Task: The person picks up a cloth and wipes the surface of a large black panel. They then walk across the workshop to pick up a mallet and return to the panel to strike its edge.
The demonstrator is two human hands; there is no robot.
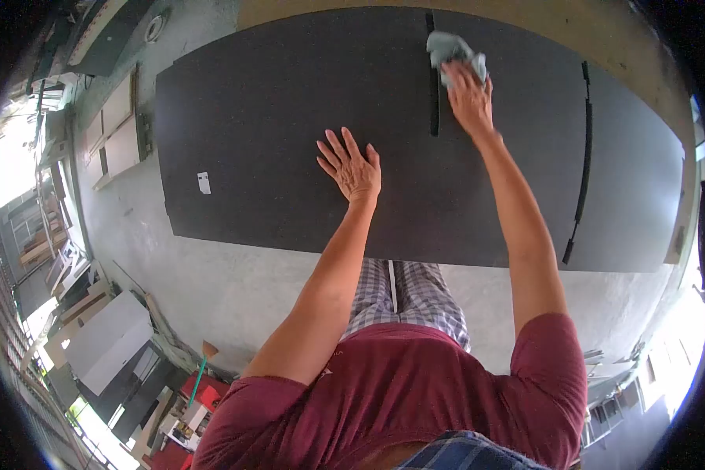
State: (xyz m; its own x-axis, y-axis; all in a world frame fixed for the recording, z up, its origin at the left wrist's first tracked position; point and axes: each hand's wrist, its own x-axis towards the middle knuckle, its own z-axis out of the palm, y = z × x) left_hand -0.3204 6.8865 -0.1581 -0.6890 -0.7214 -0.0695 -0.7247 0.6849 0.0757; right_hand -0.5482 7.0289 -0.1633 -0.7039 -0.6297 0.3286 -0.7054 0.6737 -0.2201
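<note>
A large dark grey panel (274,94) stretches across the view in front of me. Flat on its surface lies my left hand (356,170), fingers spread and holding nothing. Farther out to the right, my right hand (470,99) grips a crumpled pale grey-green cloth (451,48) against the panel, beside a black slot (435,102). The cloth is slightly blurred. A second long black slot (583,157) runs across the panel farther right. Near the left end is a small white label (204,183).
Pale boards (121,133) lean on the floor beyond the panel's left end. At lower left are a large white sheet (110,341), stacked offcuts and a broom with a green handle (198,380). Concrete floor (235,290) shows between me and the panel.
</note>
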